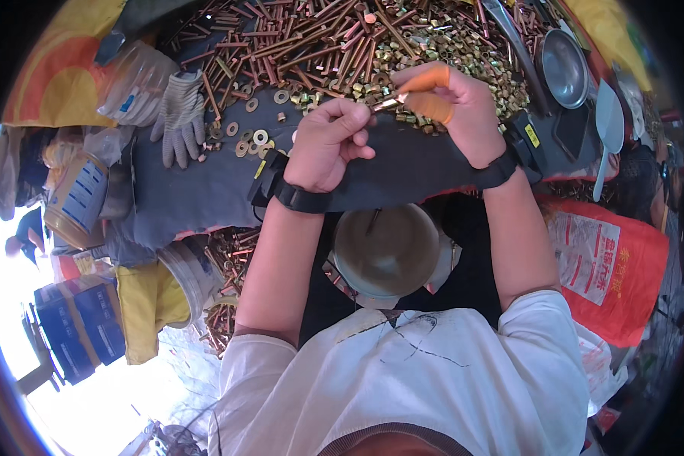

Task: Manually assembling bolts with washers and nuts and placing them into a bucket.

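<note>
Above the dark work surface, my left hand (pixel 330 144) is closed in a pinch on one end of a short metal bolt (pixel 387 103). My right hand (pixel 467 110), with orange covers on its thumb and forefinger, closes around the bolt's other end; those fingertips are slightly blurred. Whether a nut or sleeve sits on the bolt is too small to tell. Just beyond both hands lies a heap of long coppery bolts (pixel 304 45). Small yellowish metal nuts or sleeves (pixel 501 76) are piled beside my right hand. Flat washers (pixel 243 144) lie scattered left of my left hand.
A striped work glove (pixel 181 118) lies at the left of the cloth-covered surface (pixel 205 190). At the right are a metal bowl (pixel 564 68) and a pale scoop (pixel 608 125). A round bucket (pixel 387 251) stands below the near edge, and a red sack (pixel 623 266) sits lower right.
</note>
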The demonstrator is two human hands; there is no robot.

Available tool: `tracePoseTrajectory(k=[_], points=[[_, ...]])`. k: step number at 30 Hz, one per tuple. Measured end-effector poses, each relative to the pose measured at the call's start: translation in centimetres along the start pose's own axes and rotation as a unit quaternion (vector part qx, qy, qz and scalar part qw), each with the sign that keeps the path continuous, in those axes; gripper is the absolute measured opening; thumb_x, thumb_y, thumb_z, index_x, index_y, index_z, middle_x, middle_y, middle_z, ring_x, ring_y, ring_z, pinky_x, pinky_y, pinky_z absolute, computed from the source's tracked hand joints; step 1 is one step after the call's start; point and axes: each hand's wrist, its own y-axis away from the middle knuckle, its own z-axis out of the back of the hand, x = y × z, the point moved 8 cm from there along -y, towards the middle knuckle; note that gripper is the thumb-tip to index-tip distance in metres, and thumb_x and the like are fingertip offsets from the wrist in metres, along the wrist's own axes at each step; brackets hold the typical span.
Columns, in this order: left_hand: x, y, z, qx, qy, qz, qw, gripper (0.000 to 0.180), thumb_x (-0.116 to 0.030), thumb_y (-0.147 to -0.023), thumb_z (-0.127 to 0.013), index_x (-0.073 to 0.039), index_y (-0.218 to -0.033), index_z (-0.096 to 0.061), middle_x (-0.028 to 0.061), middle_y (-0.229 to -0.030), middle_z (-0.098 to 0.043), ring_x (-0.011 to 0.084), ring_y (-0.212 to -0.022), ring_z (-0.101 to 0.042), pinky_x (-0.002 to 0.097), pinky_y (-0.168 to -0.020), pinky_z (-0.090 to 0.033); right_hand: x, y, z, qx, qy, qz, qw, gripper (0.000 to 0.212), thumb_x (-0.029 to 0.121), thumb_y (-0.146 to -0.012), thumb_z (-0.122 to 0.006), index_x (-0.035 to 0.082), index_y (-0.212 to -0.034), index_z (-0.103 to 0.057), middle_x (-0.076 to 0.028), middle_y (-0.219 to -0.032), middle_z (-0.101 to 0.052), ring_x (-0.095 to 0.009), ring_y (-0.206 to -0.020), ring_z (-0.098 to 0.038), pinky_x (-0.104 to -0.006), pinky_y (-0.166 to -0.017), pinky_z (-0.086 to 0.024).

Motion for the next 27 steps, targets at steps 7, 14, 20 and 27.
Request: tracePoseTrajectory(k=[7, 14, 20, 27], points=[[0.3, -0.1, -1.5, -0.012, -0.019, -0.005, 1.0, 0.015, -0.014, -0.084, -0.064, -0.001, -0.086, -0.058, 0.0042, -0.075, -0.058, 0.0077, -0.062, -0.056, 0.0249, -0.054, -0.055, 1.0, 0.3, 1.2, -0.014, 0.14, -0.012, 0.99, 0.017, 0.011, -0.078, -0.067, 0.003, -0.093, -0.065, -0.007, -0.109, -0.061, -0.014, -0.097, -0.058, -0.0269, -0.08, -0.046], [0.0, 0.7, -0.8, -0.034, -0.02, -0.019, 0.999, 0.015, -0.012, -0.081, -0.067, 0.0, -0.084, -0.059, 0.0053, -0.075, -0.058, 0.0096, -0.063, -0.057, 0.0261, -0.052, -0.055, 0.5, 0.9, 0.0, 0.055, 0.228, -0.095, 0.968, 0.026, 0.02, -0.083, -0.063, 0.001, -0.101, -0.063, -0.009, -0.097, -0.064, -0.018, -0.09, -0.06, -0.0304, -0.081, -0.046], [-6.8, 3.7, -1.2, 0.015, -0.484, -0.288, 0.826, 0.024, -0.014, -0.072, -0.072, -0.001, -0.091, -0.066, 0.0058, -0.083, -0.064, 0.0139, -0.073, -0.062, 0.0256, -0.063, -0.05, -0.2, 0.7, 1.0, -0.002, 0.095, -0.106, 0.99, 0.053, 0.044, -0.093, -0.039, -0.004, -0.102, -0.062, -0.01, -0.095, -0.065, -0.019, -0.087, -0.063, -0.0291, -0.079, -0.044], [-15.3, 9.1, 18.1, -0.541, -0.71, -0.186, 0.411, 0.05, -0.031, -0.065, -0.076, -0.001, -0.103, -0.063, 0.0201, -0.105, -0.06, 0.0348, -0.1, -0.054, 0.0424, -0.088, -0.043, 0.2, 0.0, -1.4, -0.018, 0.223, -0.026, 0.974, 0.012, 0.007, -0.081, -0.065, 0.001, -0.092, -0.066, -0.005, -0.079, -0.065, -0.009, -0.07, -0.059, -0.0223, -0.064, -0.046]])
